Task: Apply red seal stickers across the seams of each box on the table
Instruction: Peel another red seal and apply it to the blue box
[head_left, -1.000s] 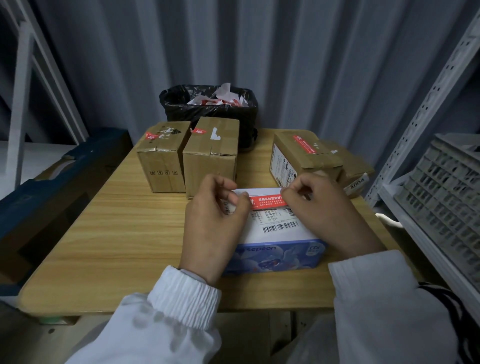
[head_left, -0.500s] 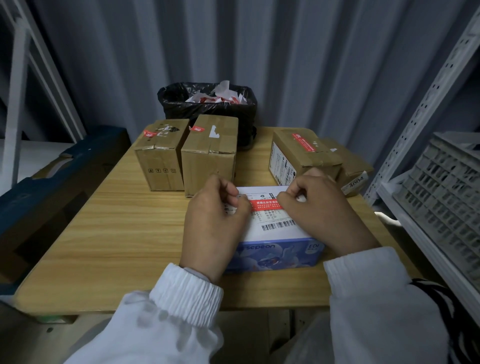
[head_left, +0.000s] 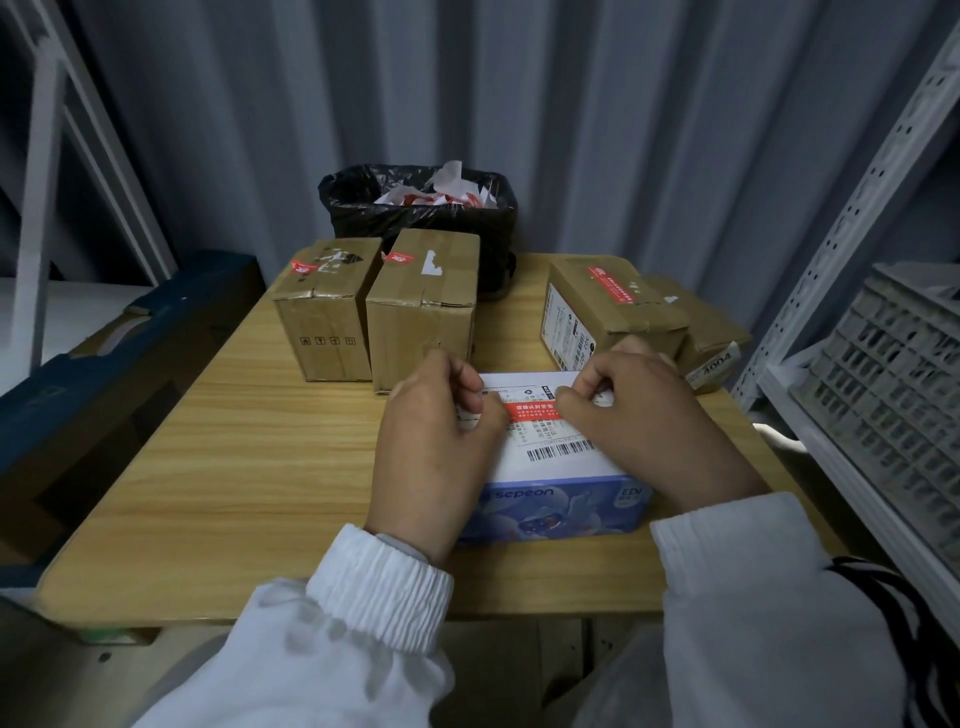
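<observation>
On the white-and-blue box (head_left: 550, 467) upon the tabletop (head_left: 249, 467), left hand (head_left: 436, 447) and right hand (head_left: 654, 431) each pinch one end of the red seal sticker (head_left: 532, 410).

Corrugated grey wall (head_left: 597, 130) (dim) behind wooden table (head_left: 249, 467).

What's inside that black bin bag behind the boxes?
The black bin bag holds crumpled white and red paper scraps, heaped near its rim. Anything deeper is covered by those scraps, and two cardboard boxes hide its lower part.
</observation>
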